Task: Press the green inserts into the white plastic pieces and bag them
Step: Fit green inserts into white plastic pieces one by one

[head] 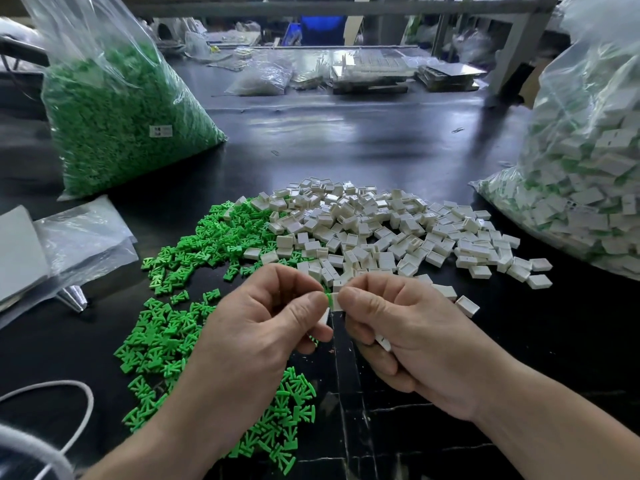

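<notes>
Your table (346, 140) is a dark, glossy worktop in a cluttered workshop, with trays and clear bags lying along its far edge.

Above the near edge, your left hand (263, 327) pinches a green insert (328, 300) between thumb and forefinger. Your right hand (398, 327) pinches a white piece (336, 302) the same way. The two parts touch where your fingertips meet. A second white piece (383, 341) sits tucked in the curled lower fingers of your right hand.

Under and left of your left hand lies the loose heap of green inserts (180, 327), flat branched shapes, too many to count. Beyond your hands, toward the middle of the table, is the heap of white pieces (381, 230), small open box shells, also uncounted.

Two big clear bags stand further out. The bag of green inserts (114, 109) at the far left carries a small white label (160, 130) whose writing is too small to read. The bag of assembled pieces (588, 188) at the right edge shows white mixed with green. Flat empty bags (79, 237) lie at the left edge, and a white cable (79, 410) loops at the near left corner.
</notes>
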{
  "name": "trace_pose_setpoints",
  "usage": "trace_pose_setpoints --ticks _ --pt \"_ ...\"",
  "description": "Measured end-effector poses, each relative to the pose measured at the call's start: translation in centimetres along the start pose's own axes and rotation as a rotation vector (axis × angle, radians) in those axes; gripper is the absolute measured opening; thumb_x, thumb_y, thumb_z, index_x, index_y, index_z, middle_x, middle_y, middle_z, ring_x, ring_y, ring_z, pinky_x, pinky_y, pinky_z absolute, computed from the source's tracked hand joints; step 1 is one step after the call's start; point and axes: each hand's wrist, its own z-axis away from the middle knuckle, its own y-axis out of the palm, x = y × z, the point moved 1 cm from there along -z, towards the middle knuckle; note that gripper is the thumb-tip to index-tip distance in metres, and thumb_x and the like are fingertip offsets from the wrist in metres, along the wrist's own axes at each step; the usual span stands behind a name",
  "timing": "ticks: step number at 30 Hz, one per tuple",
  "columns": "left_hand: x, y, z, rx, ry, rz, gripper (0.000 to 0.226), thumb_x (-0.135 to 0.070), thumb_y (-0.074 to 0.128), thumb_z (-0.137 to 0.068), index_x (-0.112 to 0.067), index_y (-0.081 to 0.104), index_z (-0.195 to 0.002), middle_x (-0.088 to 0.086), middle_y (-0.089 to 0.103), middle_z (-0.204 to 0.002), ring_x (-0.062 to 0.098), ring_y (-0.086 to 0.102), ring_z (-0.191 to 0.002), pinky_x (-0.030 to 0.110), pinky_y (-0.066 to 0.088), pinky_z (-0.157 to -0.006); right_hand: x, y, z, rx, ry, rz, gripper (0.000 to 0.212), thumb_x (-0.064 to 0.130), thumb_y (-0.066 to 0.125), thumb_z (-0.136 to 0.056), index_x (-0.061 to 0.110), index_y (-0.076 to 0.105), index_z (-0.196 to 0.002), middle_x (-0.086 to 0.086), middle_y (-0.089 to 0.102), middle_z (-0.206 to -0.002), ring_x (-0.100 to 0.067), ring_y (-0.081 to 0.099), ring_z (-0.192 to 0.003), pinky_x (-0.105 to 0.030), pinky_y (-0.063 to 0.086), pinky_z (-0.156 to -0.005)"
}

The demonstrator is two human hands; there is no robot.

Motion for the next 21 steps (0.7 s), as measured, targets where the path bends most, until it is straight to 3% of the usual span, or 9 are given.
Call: trace_pose_setpoints --ticks 4,7,12,18,21 --pt "-0.1 0.0 0.0 -0.003 0.017 -0.014 0.011 -0.036 0.067 -0.076 -0.027 0.069 -0.082 0.005 0.071 -0.074 0.017 0.071 -0.068 0.019 0.054 -0.059 -0.1 -0.1 0.1 -0.009 -0.072 0.115 0.022 0.037 0.064 -0.093 0.017 0.065 -0.084 -0.002 0.051 -0.065 -0.011 0.040 -0.042 -0.020 0.033 -0.035" --pt "-0.2 0.0 0.1 -0.005 0.018 -0.016 0.013 -0.038 0.068 -0.074 -0.027 0.069 -0.081 0.004 0.071 -0.072 0.016 0.070 -0.067 0.020 0.054 -0.059 0.0 0.2 0.2 0.003 -0.109 0.203 0.021 0.041 0.063 -0.093 0.025 0.066 -0.081 0.003 0.051 -0.062 -0.008 0.042 -0.042 -0.020 0.034 -0.036" --pt "-0.3 -0.5 -0.1 0.072 -0.019 0.017 0.019 -0.040 0.078 -0.079 -0.023 0.071 -0.084 0.009 0.070 -0.069 0.020 0.068 -0.064 0.023 0.053 -0.058 0.0 0.1 0.3 0.028 -0.114 0.181 0.024 0.041 0.062 -0.096 0.020 0.066 -0.085 0.000 0.053 -0.065 -0.012 0.042 -0.042 -0.020 0.034 -0.037" --pt "-0.4 -0.1 -0.1 0.205 -0.140 0.374 0.030 -0.032 0.074 -0.080 -0.014 0.070 -0.105 0.009 0.061 -0.066 0.022 0.062 -0.054 0.026 0.048 -0.045 0.3 0.1 0.4 0.097 -0.063 0.006 0.027 0.036 0.063 -0.093 0.010 0.064 -0.085 -0.003 0.052 -0.066 -0.011 0.039 -0.039 -0.018 0.031 -0.035" --pt "-0.3 0.6 0.1 0.352 -0.208 0.584 0.033 -0.029 0.070 -0.087 -0.011 0.067 -0.114 0.010 0.065 -0.069 0.018 0.064 -0.050 0.023 0.049 -0.040 0.2 0.2 0.5 0.124 -0.022 -0.066 0.037 0.033 0.064 -0.091 0.000 0.064 -0.106 -0.002 0.053 -0.064 -0.010 0.041 -0.040 -0.016 0.031 -0.034"
